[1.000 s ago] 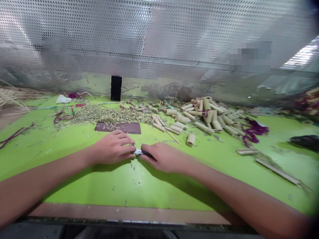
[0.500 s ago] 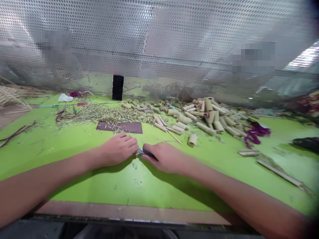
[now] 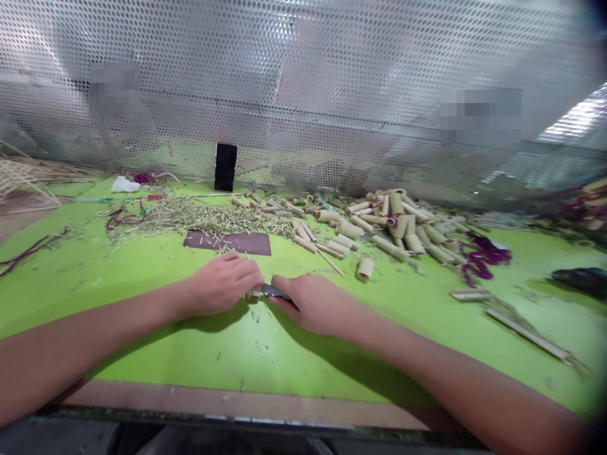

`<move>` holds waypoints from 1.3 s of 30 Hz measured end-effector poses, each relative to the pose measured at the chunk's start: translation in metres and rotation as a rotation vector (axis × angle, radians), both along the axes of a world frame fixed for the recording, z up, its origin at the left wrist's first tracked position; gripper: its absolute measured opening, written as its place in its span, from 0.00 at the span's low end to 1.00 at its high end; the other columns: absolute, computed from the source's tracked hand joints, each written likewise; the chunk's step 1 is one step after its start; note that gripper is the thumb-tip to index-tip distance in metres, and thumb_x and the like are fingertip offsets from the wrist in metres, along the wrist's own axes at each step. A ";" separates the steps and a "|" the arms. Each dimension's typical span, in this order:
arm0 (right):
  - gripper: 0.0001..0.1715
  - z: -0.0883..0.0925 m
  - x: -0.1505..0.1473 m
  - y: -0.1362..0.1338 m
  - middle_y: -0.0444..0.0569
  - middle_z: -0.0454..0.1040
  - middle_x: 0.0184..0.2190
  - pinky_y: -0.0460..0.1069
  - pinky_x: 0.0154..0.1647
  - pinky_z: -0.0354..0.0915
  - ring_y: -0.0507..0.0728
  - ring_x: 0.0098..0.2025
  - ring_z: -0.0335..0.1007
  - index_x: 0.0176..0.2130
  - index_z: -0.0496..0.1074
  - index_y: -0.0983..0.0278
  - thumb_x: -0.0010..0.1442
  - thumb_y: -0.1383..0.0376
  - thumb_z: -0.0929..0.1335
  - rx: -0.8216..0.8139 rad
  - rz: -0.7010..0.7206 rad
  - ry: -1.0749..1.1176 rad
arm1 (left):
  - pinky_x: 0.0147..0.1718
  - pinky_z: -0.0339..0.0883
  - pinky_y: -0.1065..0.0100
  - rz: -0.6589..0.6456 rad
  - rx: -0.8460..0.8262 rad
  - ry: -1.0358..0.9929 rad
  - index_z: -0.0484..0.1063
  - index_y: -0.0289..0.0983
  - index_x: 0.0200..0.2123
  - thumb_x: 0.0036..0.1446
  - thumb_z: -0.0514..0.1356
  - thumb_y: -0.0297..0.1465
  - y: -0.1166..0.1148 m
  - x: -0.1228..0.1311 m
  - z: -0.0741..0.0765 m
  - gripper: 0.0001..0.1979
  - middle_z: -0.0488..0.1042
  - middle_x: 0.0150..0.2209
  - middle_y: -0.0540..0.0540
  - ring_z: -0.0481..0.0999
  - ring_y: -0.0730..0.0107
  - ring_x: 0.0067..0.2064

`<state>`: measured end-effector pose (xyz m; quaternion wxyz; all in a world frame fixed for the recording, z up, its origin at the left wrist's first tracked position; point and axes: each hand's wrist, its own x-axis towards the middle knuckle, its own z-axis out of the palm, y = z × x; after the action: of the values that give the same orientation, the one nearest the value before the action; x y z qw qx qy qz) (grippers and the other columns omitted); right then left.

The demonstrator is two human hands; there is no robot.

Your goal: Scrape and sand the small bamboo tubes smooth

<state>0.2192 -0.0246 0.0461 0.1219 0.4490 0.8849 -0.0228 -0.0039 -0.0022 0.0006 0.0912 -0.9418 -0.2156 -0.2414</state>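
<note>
Green tabletop fills my feed. Where's the knife?

Just in front of the brown mat from where I sit, between the two hands, with its blade pointing left.

What's the state of each grip?

The right hand is clenched around the knife, with the handle hidden in the palm. The left hand is curled just beside the blade, and a pale sliver shows at its fingertips. I can't tell whether that sliver is grasped.

What's around that mat?

Behind it lies a heap of bamboo shavings. To its right there's a pile of cut bamboo tubes, with one loose tube nearer the hands and purple cord farther right. Well behind it, a black phone stands upright before a perforated metal screen.
</note>
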 end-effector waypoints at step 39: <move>0.18 -0.002 -0.014 0.004 0.53 0.81 0.34 0.51 0.27 0.48 0.61 0.32 0.75 0.49 0.71 0.64 0.75 0.58 0.58 -0.007 -0.043 0.017 | 0.45 0.71 0.58 0.036 -0.693 -0.148 0.70 0.38 0.49 0.60 0.68 0.39 0.004 -0.009 -0.005 0.19 0.75 0.47 0.42 0.75 0.57 0.46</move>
<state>0.2054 -0.0206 0.0445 0.1155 0.4674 0.8759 -0.0324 -0.0125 0.0021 -0.0046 -0.2454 -0.8928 -0.3072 -0.2200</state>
